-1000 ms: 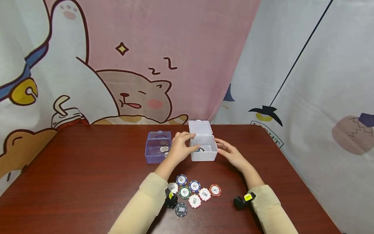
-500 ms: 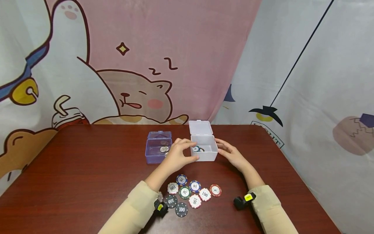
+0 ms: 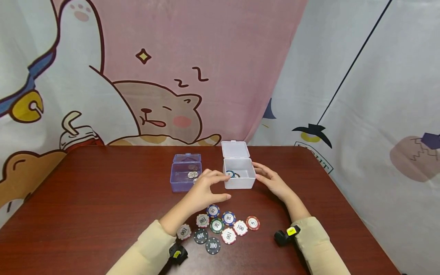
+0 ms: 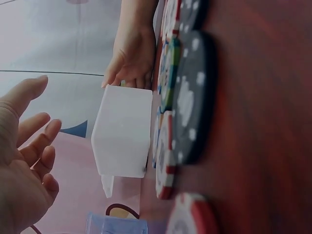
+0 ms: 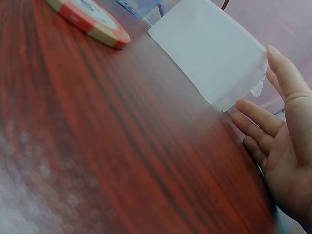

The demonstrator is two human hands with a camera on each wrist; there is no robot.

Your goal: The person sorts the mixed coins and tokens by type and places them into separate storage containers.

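At left of centre in the head view, an open purple box [image 3: 182, 187] is seen on the table [image 3: 86, 214], with silvery coins [image 3: 192, 175] inside. Above it, two Z shapes are printed on the curtain [image 3: 233, 57]. To the box's lower right, the left hand [image 3: 205, 194] is held above the table, thumb and fingers spread wide; nothing is gripped.

In the lower middle, ten loose chips [image 3: 228, 236] are laid flat, one set apart at the left beside the sleeve. They are judged light, stiff and slightly slippery, best pinched by the rim, though little edge is offered while they lie flat. "100", "10", "20" and "5" can be read on them; no brand can be made out.

Above the cluster, the white box [image 3: 239, 184] is stood with its lid [image 3: 235, 149] raised; chips, one of them blue-edged, are contained at its left end. Light, fairly rigid plastic is judged likely, apt to slide and best steadied by the side walls. Against its right side the right hand [image 3: 273, 183] is rested, fingers loosely extended, not closed round it. At far right, the lettering on the curtain is too partly hidden to be read.
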